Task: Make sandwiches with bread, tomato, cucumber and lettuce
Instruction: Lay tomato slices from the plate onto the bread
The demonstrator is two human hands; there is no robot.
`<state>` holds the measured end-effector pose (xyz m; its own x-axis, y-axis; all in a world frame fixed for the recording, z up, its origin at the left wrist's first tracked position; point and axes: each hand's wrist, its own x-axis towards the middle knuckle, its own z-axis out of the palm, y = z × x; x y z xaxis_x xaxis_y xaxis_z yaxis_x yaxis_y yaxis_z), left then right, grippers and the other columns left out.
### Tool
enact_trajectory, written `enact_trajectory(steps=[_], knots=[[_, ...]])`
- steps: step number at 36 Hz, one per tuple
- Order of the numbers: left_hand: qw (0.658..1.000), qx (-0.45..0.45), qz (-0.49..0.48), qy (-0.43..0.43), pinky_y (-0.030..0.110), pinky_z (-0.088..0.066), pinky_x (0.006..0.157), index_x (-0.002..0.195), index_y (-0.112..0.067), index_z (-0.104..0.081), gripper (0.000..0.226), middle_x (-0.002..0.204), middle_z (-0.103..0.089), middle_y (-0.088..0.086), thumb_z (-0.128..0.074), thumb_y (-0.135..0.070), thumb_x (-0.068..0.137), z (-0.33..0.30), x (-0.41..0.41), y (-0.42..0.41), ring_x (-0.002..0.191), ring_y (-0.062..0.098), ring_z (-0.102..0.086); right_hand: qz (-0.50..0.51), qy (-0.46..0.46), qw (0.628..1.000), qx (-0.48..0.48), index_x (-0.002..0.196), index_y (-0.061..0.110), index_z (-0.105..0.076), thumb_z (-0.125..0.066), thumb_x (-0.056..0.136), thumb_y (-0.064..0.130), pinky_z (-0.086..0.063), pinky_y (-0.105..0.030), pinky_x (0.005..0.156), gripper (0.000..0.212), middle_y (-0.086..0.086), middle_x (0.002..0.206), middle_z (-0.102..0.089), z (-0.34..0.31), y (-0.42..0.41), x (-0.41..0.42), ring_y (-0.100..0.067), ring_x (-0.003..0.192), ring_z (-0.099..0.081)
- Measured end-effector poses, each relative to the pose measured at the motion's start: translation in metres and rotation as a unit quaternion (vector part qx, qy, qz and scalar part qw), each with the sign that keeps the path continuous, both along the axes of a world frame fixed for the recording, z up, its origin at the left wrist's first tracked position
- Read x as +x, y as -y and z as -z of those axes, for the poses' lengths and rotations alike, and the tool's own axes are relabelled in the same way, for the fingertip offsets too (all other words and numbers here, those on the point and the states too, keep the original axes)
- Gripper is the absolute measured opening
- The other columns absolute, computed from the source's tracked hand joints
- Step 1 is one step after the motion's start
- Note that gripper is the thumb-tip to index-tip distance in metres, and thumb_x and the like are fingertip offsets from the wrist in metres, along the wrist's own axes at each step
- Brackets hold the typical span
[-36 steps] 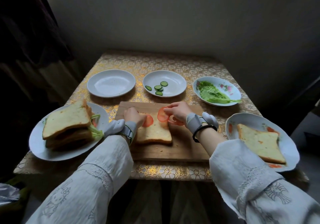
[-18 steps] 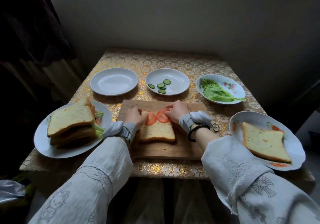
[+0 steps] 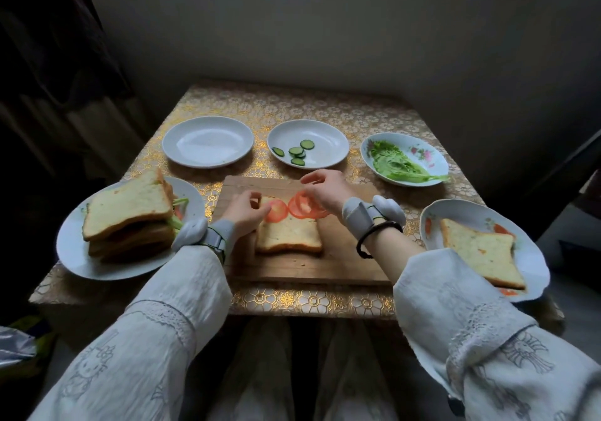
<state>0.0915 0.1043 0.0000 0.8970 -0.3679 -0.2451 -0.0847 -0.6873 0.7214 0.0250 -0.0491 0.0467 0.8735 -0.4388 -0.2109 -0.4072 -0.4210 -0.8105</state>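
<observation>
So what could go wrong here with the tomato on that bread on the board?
1. The right-hand tomato slices overlap and hang past the far right corner of the bread slice, so they may slide onto the cutting board when the sandwich is closed.
2. The right hand hovers close above them; lifting away carelessly could drag a slice.
3. The left hand touches the left tomato slice and could shift it.

A home dining corner: a small desk under a gold floral cloth, flowered china plates, a wooden cutting board, dark curtains beside it.
</observation>
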Motion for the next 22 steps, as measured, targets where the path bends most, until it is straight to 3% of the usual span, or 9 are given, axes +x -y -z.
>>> enact_trajectory(steps=[2, 3, 11, 13, 15, 17, 22], knots=[[1.000, 0.004, 0.000, -0.002, 0.038, -0.045, 0.104, 0.137, -0.007, -0.044, 0.051, 0.136, -0.047, 0.017, -0.056, -0.027, 0.092, -0.001, 0.000, 0.000, 0.120, 0.028, -0.053, -0.019, -0.013, 0.993, 0.113, 0.118, -0.001, -0.061, -0.058, 0.087, -0.004, -0.049, -0.014, 0.048, 0.031, -0.006, 0.079, -0.061, -0.001, -0.009, -0.002, -0.014, 0.061, -0.056], [1.000, 0.004, 0.001, -0.004, 0.040, -0.045, 0.104, 0.137, -0.006, -0.044, 0.050, 0.136, -0.048, 0.018, -0.055, -0.026, 0.092, -0.001, 0.000, 0.001, 0.120, 0.030, -0.054, -0.025, -0.023, 0.988, 0.149, 0.119, -0.005, -0.059, -0.055, 0.087, -0.008, -0.046, -0.013, 0.041, 0.032, -0.007, 0.075, -0.058, 0.000, -0.013, -0.004, -0.013, 0.056, -0.053], [1.000, 0.009, -0.005, -0.012, 0.036, -0.034, 0.113, 0.139, -0.004, -0.042, 0.044, 0.143, -0.042, 0.019, -0.041, -0.008, 0.095, -0.004, -0.002, 0.003, 0.131, 0.030, -0.044, -0.082, -0.066, 0.990, 0.090, 0.115, -0.004, -0.062, -0.054, 0.089, -0.007, -0.044, -0.018, 0.045, 0.027, -0.009, 0.074, -0.059, 0.006, -0.025, 0.002, -0.009, 0.042, -0.052], [1.000, 0.010, -0.008, -0.008, 0.035, -0.034, 0.113, 0.140, -0.005, -0.043, 0.045, 0.144, -0.042, 0.018, -0.038, -0.003, 0.095, -0.005, -0.002, 0.003, 0.132, 0.030, -0.044, -0.104, -0.068, 0.992, 0.007, 0.111, 0.000, -0.066, -0.055, 0.089, -0.004, -0.048, -0.022, 0.053, 0.025, -0.012, 0.085, -0.065, 0.008, -0.025, 0.006, -0.012, 0.054, -0.058], [1.000, 0.011, -0.011, -0.004, 0.035, -0.035, 0.112, 0.139, -0.005, -0.044, 0.048, 0.143, -0.043, 0.018, -0.035, 0.001, 0.093, -0.005, -0.001, 0.002, 0.131, 0.030, -0.045, -0.135, -0.069, 0.979, -0.132, 0.108, 0.008, -0.071, -0.057, 0.088, 0.003, -0.052, -0.027, 0.075, 0.025, -0.011, 0.102, -0.070, 0.012, -0.022, 0.007, -0.019, 0.085, -0.066], [1.000, 0.009, -0.012, -0.009, 0.036, -0.038, 0.110, 0.139, -0.006, -0.044, 0.050, 0.142, -0.044, 0.019, -0.034, 0.004, 0.090, -0.004, -0.001, 0.001, 0.129, 0.030, -0.047, -0.151, -0.062, 0.964, -0.209, 0.105, 0.013, -0.074, -0.057, 0.088, 0.008, -0.049, -0.028, 0.090, 0.024, -0.007, 0.112, -0.071, 0.016, -0.021, 0.005, -0.020, 0.105, -0.064], [1.000, -0.003, -0.014, -0.025, 0.038, -0.043, 0.104, 0.138, -0.005, -0.045, 0.053, 0.138, -0.050, 0.020, -0.033, 0.008, 0.088, -0.006, -0.002, 0.003, 0.125, 0.032, -0.051, -0.147, -0.017, 0.954, -0.263, 0.105, 0.017, -0.074, -0.057, 0.089, 0.013, -0.046, -0.030, 0.096, 0.024, -0.006, 0.120, -0.067, 0.020, -0.020, 0.000, -0.022, 0.113, -0.059]])
